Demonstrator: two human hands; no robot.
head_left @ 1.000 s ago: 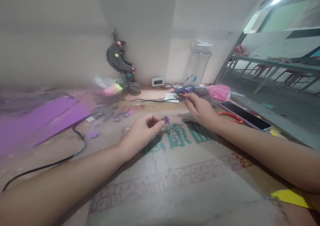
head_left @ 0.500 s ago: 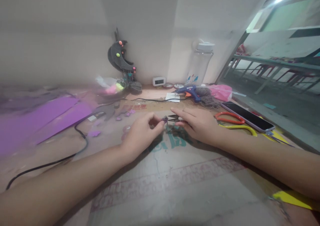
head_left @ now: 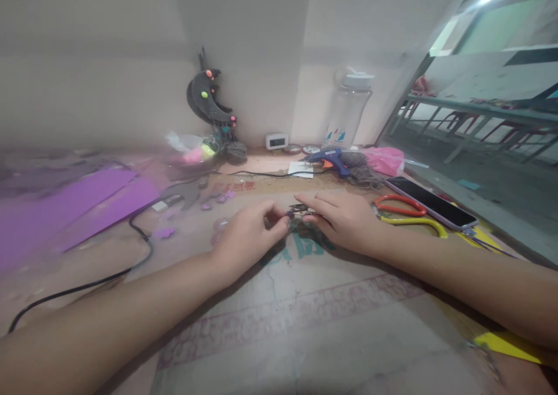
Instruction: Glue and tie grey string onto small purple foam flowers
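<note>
A wide sheet of brown cardboard (head_left: 305, 325) lies under your arms, flat and matte, with faded red and teal print on it. At the far left lie smooth purple foam sheets (head_left: 87, 200), blurred in this view, and a thin black cable (head_left: 140, 241) curves beside them. Your left hand (head_left: 250, 232) and your right hand (head_left: 344, 214) meet over the teal print.

At the wall stand a clear plastic water bottle (head_left: 349, 113) with a white lid and a dark crescent-shaped ornament (head_left: 204, 101) with coloured dots. To the right of your right hand lie a glossy black phone (head_left: 429, 200) and scissors (head_left: 405, 212) with red and yellow loop handles. Behind them is a blue glue gun (head_left: 329, 159), just beside a tangle of grey yarn (head_left: 364, 171).

The smallest things are between your hands. Your left hand is closed narrow, and its thumb and forefinger pinch a tiny purple flower piece (head_left: 289, 213). Your right hand stretches its fingers toward it, over small dark thread snips (head_left: 301, 210) that lie just beside the flower piece. I cannot tell if this hand grips the snips.
</note>
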